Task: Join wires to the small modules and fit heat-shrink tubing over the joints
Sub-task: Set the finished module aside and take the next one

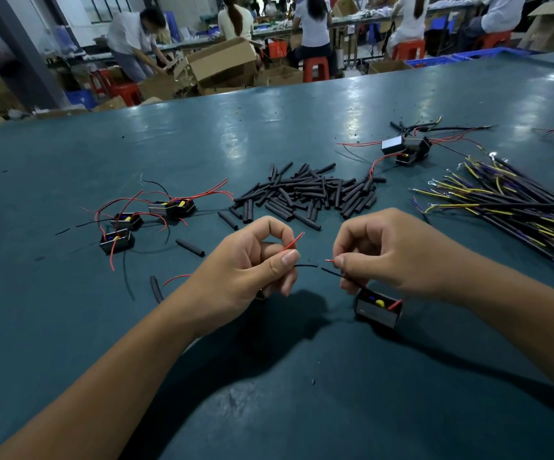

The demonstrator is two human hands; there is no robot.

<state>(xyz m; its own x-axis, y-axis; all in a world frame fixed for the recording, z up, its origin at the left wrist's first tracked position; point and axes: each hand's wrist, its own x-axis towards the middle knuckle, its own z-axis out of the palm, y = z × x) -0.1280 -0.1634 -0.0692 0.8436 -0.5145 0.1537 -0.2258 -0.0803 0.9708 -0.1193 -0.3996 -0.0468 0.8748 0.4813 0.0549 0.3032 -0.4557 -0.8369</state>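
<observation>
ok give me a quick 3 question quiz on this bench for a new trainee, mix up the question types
1. True or false: the pile of heat-shrink tubing lies beyond the hands, near the middle of the table.
2. Multiple choice: the bundle of yellow and purple wires lies A) at the right side, B) at the left side, C) on the person's lap.
3. Fill in: the left hand pinches a red wire and a ____ wire, while the right hand holds the leads of the module hanging under it.

Key: 1 true; 2 A; 3 black.
</observation>
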